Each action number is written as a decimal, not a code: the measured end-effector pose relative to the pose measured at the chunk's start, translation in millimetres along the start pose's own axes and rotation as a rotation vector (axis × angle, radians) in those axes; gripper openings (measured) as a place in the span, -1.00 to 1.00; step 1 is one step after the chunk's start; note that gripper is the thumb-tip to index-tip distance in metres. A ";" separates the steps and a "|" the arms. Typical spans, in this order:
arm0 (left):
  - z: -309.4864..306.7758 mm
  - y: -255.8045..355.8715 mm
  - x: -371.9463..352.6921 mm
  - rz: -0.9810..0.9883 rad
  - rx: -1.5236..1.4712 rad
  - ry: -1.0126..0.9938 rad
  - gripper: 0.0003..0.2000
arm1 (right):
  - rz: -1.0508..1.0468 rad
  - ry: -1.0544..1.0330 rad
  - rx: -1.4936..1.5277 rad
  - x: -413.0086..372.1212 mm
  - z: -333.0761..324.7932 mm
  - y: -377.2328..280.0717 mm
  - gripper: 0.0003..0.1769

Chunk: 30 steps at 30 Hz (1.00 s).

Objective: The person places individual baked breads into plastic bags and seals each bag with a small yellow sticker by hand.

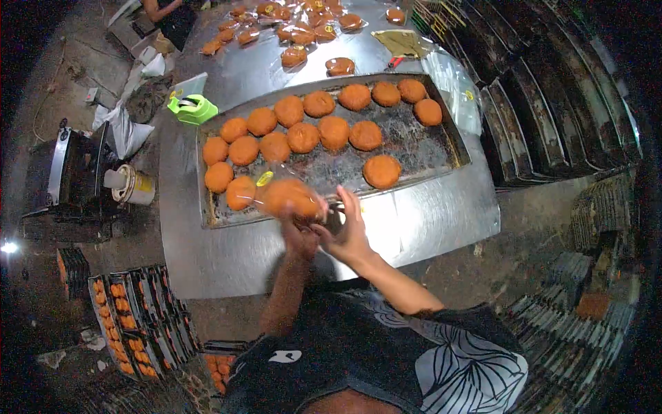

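Observation:
A round orange-brown bun in a clear plastic bag [286,198] with a yellow label is in my left hand [301,237], tilted over the front edge of a dark baking tray [331,176]. The bag and fingers are slightly blurred. Close on the right, my right hand [350,238] has its fingers stretched upward and apart, its thumb reaching the gathered end of the bag by my left hand. Several bare buns [303,138] lie in rows on the tray, mostly to the left and back. A single bun [381,172] sits at the tray's front right.
The tray rests on a metal table [234,265]. A green tape dispenser [195,110] stands at its left; bagged buns [296,34] lie at the back. Plastic bags [452,83] are at the right edge. Racks of buns [124,324] and stacked trays [545,110] surround the table.

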<state>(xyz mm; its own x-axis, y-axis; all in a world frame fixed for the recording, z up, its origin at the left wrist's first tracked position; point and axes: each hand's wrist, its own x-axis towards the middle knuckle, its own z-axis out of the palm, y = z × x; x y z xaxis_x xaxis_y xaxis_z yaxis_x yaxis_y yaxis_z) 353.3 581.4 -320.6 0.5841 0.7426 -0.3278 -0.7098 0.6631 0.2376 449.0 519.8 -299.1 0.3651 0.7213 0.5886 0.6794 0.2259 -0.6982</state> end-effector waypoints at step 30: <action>-43.3 -129.6 5.6 -0.234 1.668 -0.406 -0.78 | 1.294 -0.322 0.580 -117.1 -127.1 91.0 -0.73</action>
<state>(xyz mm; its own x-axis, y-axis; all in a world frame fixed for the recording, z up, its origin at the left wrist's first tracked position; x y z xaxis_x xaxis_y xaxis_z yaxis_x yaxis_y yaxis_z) 431.6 495.5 -392.8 0.8464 0.4250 -0.3209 0.3832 -0.0675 0.9212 548.9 372.7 -379.8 0.3021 0.7164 -0.6289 -0.3839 -0.5124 -0.7681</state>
